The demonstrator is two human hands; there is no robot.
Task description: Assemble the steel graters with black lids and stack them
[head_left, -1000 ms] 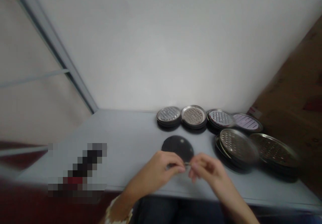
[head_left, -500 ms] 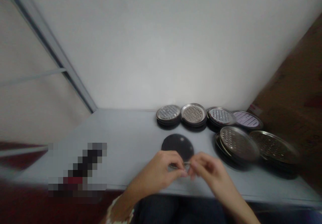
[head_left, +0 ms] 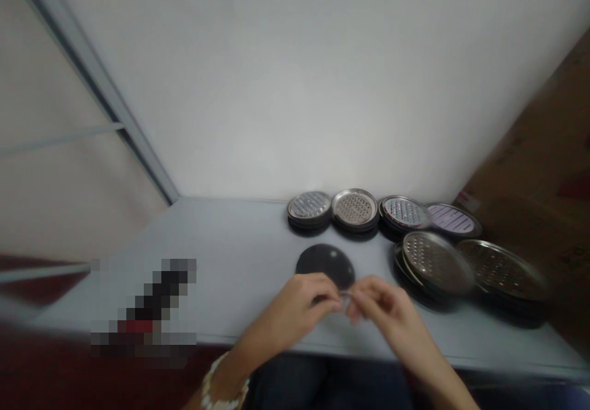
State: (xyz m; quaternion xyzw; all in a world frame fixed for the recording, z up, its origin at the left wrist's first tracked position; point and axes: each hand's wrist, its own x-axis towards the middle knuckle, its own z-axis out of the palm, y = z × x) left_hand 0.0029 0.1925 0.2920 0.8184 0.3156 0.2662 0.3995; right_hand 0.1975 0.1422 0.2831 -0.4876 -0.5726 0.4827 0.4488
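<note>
Close to the table's front edge, my left hand (head_left: 310, 297) and my right hand (head_left: 381, 300) meet, fingertips pinched. A small thin, pale piece (head_left: 345, 294) spans the narrow gap between them; blur and the fingers hide its exact kind. Just behind the hands lies a dark round disc (head_left: 325, 262), its near edge partly covered by my left hand. Apart from my right hand, on its far side, a round metal grater plate (head_left: 437, 262) with raised holes rests tilted on a stack of others.
Along the wall (head_left: 295, 90) stand several stacks of round perforated metal plates, among them a left one (head_left: 310, 206) and one beside it (head_left: 354, 207). A larger stack (head_left: 504, 268) sits at right by brown cardboard boxes (head_left: 534, 182). A pixelated dark object lies on the grey table (head_left: 230, 244) at left.
Both hands stay nearly in place, still pinching. The left fingertips have risen slightly, and the thin piece between the hands has shifted a little. The plate stacks and dark disc have not moved.
</note>
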